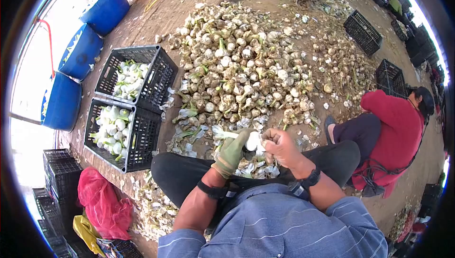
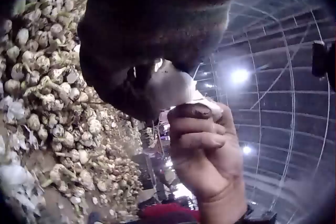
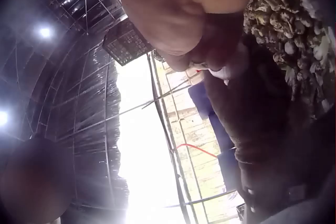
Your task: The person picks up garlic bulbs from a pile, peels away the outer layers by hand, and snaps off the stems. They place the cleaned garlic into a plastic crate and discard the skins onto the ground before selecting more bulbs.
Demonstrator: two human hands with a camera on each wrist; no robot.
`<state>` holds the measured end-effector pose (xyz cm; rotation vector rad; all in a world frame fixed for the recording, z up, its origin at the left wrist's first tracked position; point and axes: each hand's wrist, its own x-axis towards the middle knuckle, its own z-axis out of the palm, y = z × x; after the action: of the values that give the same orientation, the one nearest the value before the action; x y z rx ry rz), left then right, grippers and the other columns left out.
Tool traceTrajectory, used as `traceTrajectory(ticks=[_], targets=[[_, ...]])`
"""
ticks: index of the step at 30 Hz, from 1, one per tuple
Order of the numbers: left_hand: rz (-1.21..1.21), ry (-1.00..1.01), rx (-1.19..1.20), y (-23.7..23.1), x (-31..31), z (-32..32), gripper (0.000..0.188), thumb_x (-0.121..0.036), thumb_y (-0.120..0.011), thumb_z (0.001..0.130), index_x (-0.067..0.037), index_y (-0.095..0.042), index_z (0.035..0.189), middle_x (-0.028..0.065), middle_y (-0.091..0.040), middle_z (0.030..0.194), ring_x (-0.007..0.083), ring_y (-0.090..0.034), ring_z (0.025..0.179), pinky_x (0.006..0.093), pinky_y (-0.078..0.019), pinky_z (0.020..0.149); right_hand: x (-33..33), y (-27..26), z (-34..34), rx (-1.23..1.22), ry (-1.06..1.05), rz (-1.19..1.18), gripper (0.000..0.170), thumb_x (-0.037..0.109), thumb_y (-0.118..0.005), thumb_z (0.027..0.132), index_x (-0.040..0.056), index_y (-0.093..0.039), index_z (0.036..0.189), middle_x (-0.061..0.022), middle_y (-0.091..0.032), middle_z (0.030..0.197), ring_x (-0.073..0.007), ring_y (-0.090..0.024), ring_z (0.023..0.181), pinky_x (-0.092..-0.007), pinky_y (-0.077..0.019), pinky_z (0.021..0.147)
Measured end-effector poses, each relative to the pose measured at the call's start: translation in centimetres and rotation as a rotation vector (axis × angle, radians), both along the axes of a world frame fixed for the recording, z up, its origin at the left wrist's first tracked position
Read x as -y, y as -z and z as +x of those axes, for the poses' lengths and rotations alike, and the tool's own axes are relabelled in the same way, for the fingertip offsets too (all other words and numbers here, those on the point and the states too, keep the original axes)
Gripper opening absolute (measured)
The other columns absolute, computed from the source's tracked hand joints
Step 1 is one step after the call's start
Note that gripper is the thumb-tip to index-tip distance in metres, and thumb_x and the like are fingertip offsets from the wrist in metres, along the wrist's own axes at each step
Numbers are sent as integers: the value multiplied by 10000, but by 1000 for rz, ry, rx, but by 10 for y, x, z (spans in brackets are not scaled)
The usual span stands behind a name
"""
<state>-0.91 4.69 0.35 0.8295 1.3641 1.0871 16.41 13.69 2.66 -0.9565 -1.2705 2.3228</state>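
In the head view a white peeled garlic bulb (image 1: 253,141) is between the two hands, above the lap. The gloved left hand (image 1: 231,152) grips it, its stem (image 1: 224,134) pointing out to the left. Bare fingers of the right hand (image 1: 281,149) are curled at the bulb's right side, pinching pale skin. In the left wrist view the bulb (image 2: 170,88) shows below the dark glove (image 2: 157,24), and the right hand (image 2: 205,145) pinches white skin (image 2: 202,100) at its edge. In the right wrist view the right hand (image 3: 178,14) partly hides the bulb (image 3: 233,69).
A large heap of unpeeled garlic (image 1: 246,63) lies ahead. Two black crates (image 1: 154,85) of white bulbs stand at the left, with blue tubs (image 1: 106,9) beyond. A person in red (image 1: 395,134) sits at the right. Loose skins (image 1: 156,210) cover the ground nearby.
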Motion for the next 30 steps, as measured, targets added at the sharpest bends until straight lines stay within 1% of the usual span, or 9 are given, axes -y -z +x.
traceTrajectory(ticks=[3,4,6,8,12,15,19,26,30], targets=[[17,-76,530,-3,1,2,344,-232,-466,1022,3,-579,1247,83,-666,985,136,-631,794,278,-531,647,-5,-5,7,-136,14,-219,103,80,-618,908,-5,-569,939,-42,-571,700,-66,-479,458,-243,-468,417],[69,-81,471,5,-1,4,610,-499,-483,1010,21,-550,1323,70,-661,977,146,-618,756,291,-525,669,-8,-8,11,-181,26,-299,97,77,-617,903,-3,-567,926,-51,-571,697,-65,-464,442,-244,-467,411],[253,-69,292,9,-3,1,640,-510,-497,1001,29,-529,1347,66,-653,1023,143,-616,833,289,-524,726,-13,-18,27,-303,-6,-304,82,58,-619,887,1,-560,898,-80,-577,726,-66,-443,427,-241,-457,397],[254,-72,486,6,-4,-4,619,-464,-507,1005,34,-508,1372,62,-634,1112,137,-595,970,283,-508,821,-21,-21,41,-562,-119,-355,72,35,-603,877,-17,-576,920,-136,-604,847,-75,-510,517,-231,-477,481],[216,-155,435,10,-3,4,498,-301,-556,1002,29,-515,1371,62,-634,1148,113,-585,990,281,-501,838,-21,9,32,284,-299,840,159,54,-597,897,-18,-610,1038,-86,-645,944,-119,-610,813,-252,-483,740],[208,-150,198,9,1,8,439,-210,-575,987,17,-533,1361,51,-634,1157,94,-575,1010,275,-496,846,1,-8,20,301,-70,360,230,123,-677,855,-10,-625,1035,-63,-658,943,-143,-613,819,-311,-501,743],[437,-229,-350,0,-3,8,361,-144,-635,926,3,-629,1255,138,-658,1163,225,-628,1036,330,-506,876,10,-13,4,477,1,831,232,145,-732,821,-7,-621,956,-153,-662,821,-262,-641,731,-360,-495,681],[419,-260,-286,7,0,10,335,-143,-650,920,0,-655,1223,150,-641,1185,223,-633,1031,321,-504,876,12,-19,-5,574,10,942,168,134,-691,843,-14,-620,881,-150,-664,771,-259,-639,659,-365,-493,637],[250,-286,44,4,1,9,347,-168,-632,952,-3,-638,1257,79,-661,1115,129,-618,970,262,-504,817,1,9,3,295,121,431,133,133,-645,885,5,-615,895,-97,-673,795,-201,-642,653,-315,-491,575]])
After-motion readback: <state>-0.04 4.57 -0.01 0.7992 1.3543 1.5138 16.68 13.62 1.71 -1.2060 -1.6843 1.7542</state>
